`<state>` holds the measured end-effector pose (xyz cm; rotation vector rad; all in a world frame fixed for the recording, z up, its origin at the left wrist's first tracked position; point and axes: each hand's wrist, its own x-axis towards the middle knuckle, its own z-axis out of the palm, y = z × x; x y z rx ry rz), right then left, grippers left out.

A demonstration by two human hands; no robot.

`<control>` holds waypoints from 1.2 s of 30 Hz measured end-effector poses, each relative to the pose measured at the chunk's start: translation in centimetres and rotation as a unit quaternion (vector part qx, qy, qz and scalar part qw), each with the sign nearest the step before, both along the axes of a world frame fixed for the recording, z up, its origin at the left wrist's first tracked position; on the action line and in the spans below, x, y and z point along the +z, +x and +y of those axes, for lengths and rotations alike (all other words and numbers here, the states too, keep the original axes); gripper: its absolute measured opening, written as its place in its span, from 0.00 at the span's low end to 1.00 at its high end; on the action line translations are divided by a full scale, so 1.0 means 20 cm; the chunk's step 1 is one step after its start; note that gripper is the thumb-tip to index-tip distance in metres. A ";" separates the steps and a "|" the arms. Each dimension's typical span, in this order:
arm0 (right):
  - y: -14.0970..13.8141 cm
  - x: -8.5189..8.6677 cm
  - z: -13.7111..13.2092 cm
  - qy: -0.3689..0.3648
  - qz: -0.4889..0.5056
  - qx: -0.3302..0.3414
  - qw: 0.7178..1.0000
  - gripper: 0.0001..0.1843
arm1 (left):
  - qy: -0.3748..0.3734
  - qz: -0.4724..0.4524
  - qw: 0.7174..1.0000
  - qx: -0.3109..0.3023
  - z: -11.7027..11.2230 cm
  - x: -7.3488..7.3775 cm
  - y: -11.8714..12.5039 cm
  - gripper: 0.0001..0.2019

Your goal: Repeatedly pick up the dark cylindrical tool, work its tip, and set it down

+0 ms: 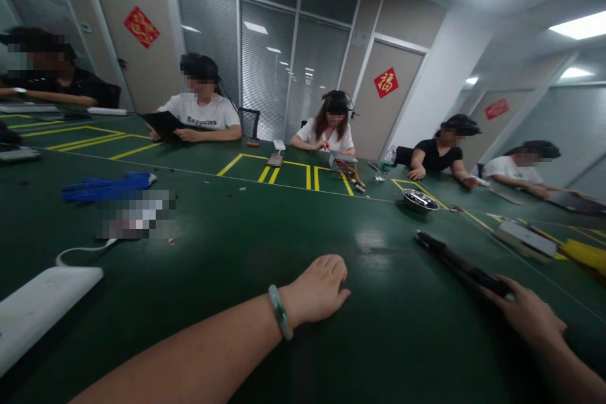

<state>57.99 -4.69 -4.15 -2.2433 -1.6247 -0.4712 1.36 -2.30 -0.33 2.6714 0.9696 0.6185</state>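
Note:
My left hand (pixel 318 290) rests on the dark green table (pixel 246 265) with its fingers curled under, and nothing shows inside them. A green bangle (pixel 280 312) circles that wrist. My right hand (pixel 525 312) lies at the lower right, its fingers wrapped round the near end of a long black tool (pixel 454 260). The tool stretches away to the upper left along the tabletop.
A metal bowl (pixel 419 200) stands beyond the tool. A white power bank (pixel 40 309) with a cable lies at the left, blue gloves (pixel 106 187) further back. Yellow tape lines (pixel 284 167) mark the table. Several people sit along the far side.

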 end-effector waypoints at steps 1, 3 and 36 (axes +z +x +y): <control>-0.14 0.03 0.04 -0.039 0.030 -0.015 0.999 0.30 | 0.015 -0.001 1.000 -0.002 0.00 -0.01 0.01 0.09; -0.45 0.10 0.12 -0.061 0.034 0.007 0.998 0.30 | 0.035 -0.003 0.999 -0.003 0.00 0.00 0.01 0.09; -1.85 0.29 0.08 -0.233 0.021 0.152 0.960 0.04 | 0.088 0.056 0.991 0.083 0.22 0.03 -0.14 0.12</control>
